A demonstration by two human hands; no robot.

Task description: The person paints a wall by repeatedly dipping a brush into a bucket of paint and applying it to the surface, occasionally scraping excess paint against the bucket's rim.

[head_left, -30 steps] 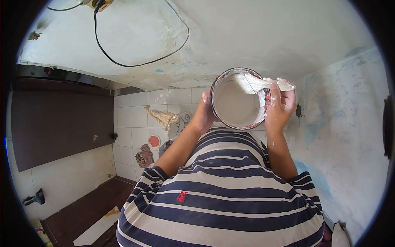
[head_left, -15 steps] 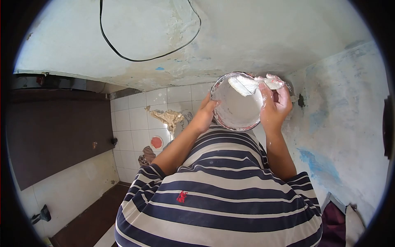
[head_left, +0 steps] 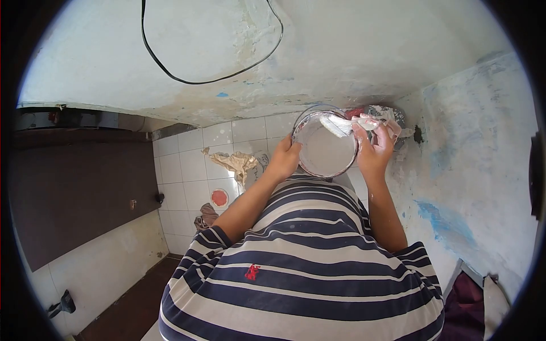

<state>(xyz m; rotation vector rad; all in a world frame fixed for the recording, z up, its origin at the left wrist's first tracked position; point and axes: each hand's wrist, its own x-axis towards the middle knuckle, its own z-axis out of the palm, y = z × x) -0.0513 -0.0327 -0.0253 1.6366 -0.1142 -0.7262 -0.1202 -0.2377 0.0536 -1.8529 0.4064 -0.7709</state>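
Head camera, looking down past a navy and cream striped shirt (head_left: 307, 273). One round tub (head_left: 325, 149) of white paste is held out in front of the chest, tilted so its open mouth faces the camera. One putty knife (head_left: 347, 123) lies across the tub's upper right rim; its long axis runs roughly left to right, the paste-coated blade pointing left into the tub and the handle pointing right.

The left hand (head_left: 282, 161) is closed on the tub's left wall, fingers curled around its side. The right hand (head_left: 374, 149) is closed on the putty knife's handle at the tub's right edge, its fingers smeared with white paste.

Behind the tub rises a patchy plastered wall (head_left: 352, 51) with one black cable (head_left: 187, 79) looping across it. A second wall (head_left: 478, 170) on the right carries blue blotches. Below the plaster runs white wall tile (head_left: 187, 165), and a dark panel (head_left: 74, 193) fills the left.
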